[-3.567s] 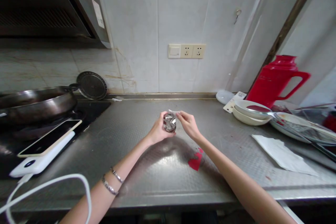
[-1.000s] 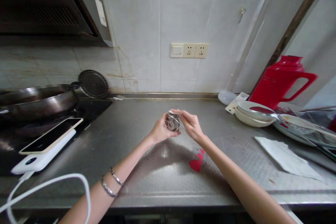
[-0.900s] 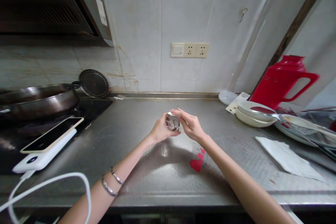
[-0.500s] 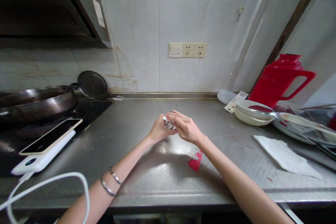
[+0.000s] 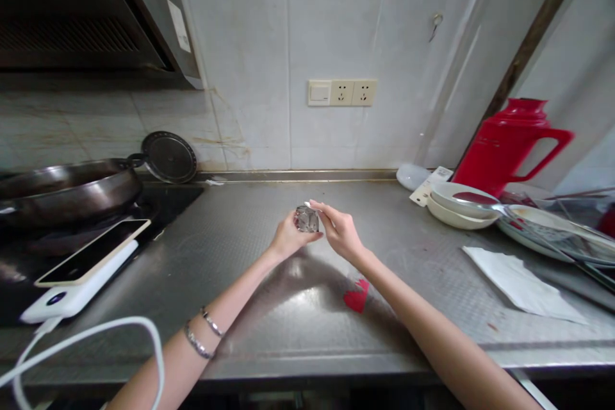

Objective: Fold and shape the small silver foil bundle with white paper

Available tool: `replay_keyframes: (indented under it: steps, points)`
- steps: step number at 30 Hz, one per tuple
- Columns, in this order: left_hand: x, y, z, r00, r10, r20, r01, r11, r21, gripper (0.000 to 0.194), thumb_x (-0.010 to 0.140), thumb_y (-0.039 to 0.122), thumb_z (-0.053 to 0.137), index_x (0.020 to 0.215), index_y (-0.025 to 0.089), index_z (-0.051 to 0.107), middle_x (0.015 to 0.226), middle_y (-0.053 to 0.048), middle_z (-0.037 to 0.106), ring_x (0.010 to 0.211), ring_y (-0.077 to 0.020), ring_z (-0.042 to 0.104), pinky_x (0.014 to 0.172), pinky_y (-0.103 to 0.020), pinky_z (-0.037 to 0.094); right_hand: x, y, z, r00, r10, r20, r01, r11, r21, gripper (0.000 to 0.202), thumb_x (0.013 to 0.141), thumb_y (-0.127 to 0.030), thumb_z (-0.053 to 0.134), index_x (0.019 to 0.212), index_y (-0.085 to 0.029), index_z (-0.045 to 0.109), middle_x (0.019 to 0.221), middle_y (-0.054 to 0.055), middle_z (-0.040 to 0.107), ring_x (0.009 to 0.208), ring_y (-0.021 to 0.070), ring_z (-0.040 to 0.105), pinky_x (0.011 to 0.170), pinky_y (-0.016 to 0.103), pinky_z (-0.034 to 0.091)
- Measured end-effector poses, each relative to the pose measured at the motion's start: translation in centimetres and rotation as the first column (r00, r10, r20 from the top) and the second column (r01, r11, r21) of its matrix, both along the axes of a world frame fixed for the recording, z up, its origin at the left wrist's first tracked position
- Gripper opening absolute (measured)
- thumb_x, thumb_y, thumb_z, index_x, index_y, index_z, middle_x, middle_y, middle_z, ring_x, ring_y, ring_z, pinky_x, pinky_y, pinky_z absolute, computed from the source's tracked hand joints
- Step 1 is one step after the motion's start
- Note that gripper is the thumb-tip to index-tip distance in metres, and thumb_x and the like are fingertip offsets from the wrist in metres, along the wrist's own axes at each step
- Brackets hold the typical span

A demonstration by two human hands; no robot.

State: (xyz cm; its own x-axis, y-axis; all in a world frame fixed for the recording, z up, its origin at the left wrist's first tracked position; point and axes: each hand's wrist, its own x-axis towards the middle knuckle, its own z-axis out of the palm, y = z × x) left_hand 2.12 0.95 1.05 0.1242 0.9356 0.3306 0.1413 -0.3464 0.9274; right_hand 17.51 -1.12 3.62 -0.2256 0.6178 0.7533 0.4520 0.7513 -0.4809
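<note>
My left hand [image 5: 287, 236] is closed around a small round glass [image 5: 306, 219] with a faceted, greyish pattern, held over the middle of the steel counter. Against the glass's right upper edge is my right hand [image 5: 340, 230], its fingers pinched together. A small white bit that looks like tissue [image 5: 308, 204] shows at those fingertips; most of it is hidden. Below the hands, a red heart-like patch [image 5: 355, 298] with a ragged edge lies on the counter.
At left are a pan [image 5: 81, 189] on the stove, a phone [image 5: 96, 252] on a white power bank [image 5: 79, 291], and a cable. A white napkin [image 5: 521, 285], stacked bowls [image 5: 461, 214], a plate with utensils [image 5: 538, 234] and a red thermos [image 5: 504, 147] stand at right.
My right hand has slid back from over the glass to its right edge. More of the glass's patterned face now shows, and the white bit covers less of it.
</note>
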Motion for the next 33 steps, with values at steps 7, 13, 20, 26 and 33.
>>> replay_keyframes:
  steps: [7, 13, 20, 26, 33]
  points:
    - [-0.4, 0.4, 0.5, 1.0, 0.007, 0.021, -0.005, 0.996, -0.089, 0.047, 0.057, 0.038, 0.08, 0.094, 0.014, 0.064, 0.072, -0.001, 0.065, 0.056, -0.0112, 0.056, 0.047, -0.021, 0.044, -0.1, -0.6, -0.1, 0.998, 0.038, 0.042, -0.043, 0.994, 0.105, 0.033, 0.094, -0.019, 0.038, 0.117, -0.025, 0.06, 0.114, 0.004, 0.069, 0.111, 0.0196, 0.062, 0.1, 0.038, 0.047]
    - [-0.2, 0.1, 0.4, 0.99, 0.096, -0.104, -0.1, 0.994, -0.034, 0.05, 0.053, 0.033, 0.082, 0.096, 0.015, 0.063, 0.079, -0.004, 0.069, 0.069, -0.0162, 0.063, 0.059, -0.024, 0.048, 0.6, -0.5, 0.8, 0.996, -0.065, -0.054, 0.072, 0.985, 0.155, 0.029, 0.094, -0.02, 0.041, 0.109, -0.024, 0.065, 0.101, 0.005, 0.073, 0.101, 0.0201, 0.067, 0.086, 0.032, 0.055]
    - [0.6, -1.5, 0.8, 0.93, 0.121, -0.348, -0.12, 0.993, 0.025, 0.056, 0.053, 0.031, 0.081, 0.103, 0.017, 0.06, 0.092, -0.007, 0.071, 0.08, -0.021, 0.066, 0.066, -0.027, 0.048, 0.2, -0.1, 0.3, 0.973, 0.019, 0.228, -0.062, 0.981, 0.185, 0.033, 0.093, -0.013, 0.039, 0.118, -0.019, 0.06, 0.115, 0.01, 0.067, 0.11, 0.0199, 0.062, 0.105, 0.044, 0.043]
    - [0.5, -1.3, 1.0, 0.936, 0.139, -0.324, -0.128, 0.99, 0.056, 0.061, 0.053, 0.029, 0.08, 0.109, 0.019, 0.06, 0.091, -0.004, 0.07, 0.079, -0.0203, 0.065, 0.066, -0.026, 0.047, 0.3, -0.4, 0.6, 0.956, 0.082, 0.282, -0.139, 0.972, 0.189, 0.036, 0.089, -0.01, 0.041, 0.117, -0.02, 0.06, 0.114, 0.008, 0.068, 0.112, 0.0204, 0.061, 0.107, 0.048, 0.042]
    - [-0.1, -0.7, 0.7, 0.948, 0.172, -0.266, -0.152, 0.984, 0.093, 0.042, 0.055, 0.032, 0.079, 0.093, 0.019, 0.064, 0.088, -0.003, 0.069, 0.08, -0.0199, 0.064, 0.069, -0.027, 0.048, -0.2, -1.3, 0.9, 0.95, 0.193, 0.246, -0.227, 0.966, 0.121, 0.035, 0.089, -0.015, 0.04, 0.114, -0.024, 0.063, 0.108, 0.005, 0.07, 0.107, 0.0197, 0.063, 0.106, 0.048, 0.041]
